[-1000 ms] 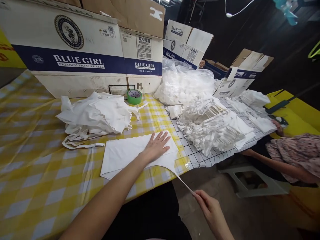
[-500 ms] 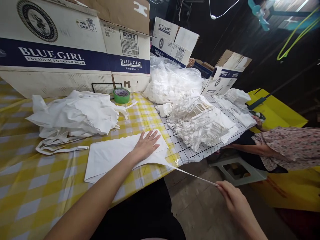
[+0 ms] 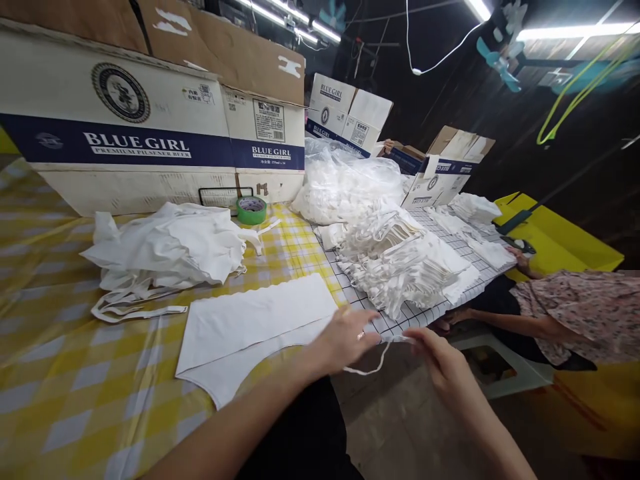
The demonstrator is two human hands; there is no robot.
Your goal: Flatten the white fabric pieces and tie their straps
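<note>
A folded white garment (image 3: 260, 320) with a wavy upper edge lies flat on the yellow checked tablecloth (image 3: 75, 360). Over its right end, at the table's edge, is my left hand (image 3: 345, 340), its fingers and thumb stretched out and apart. My right hand (image 3: 437, 360) pinches a thin white strap (image 3: 383, 360) just off the table's front edge. The strap hangs in a slack loop between my two hands, and its join to the garment is hidden behind my left hand. Behind the garment sits a crumpled heap of white garments (image 3: 170, 247) with loose straps.
A green tape roll (image 3: 251, 211) stands by a large beer carton (image 3: 165, 153). To the right are a thick pile of white garments (image 3: 400, 260) and a clear plastic bag (image 3: 350, 180). Another person's arm (image 3: 510, 323) reaches in at right, near a yellow bin (image 3: 565, 233).
My left hand has lifted off the garment and moved right, towards my right hand. The strap, taut before, now sags in a loop. The view has tilted up slightly.
</note>
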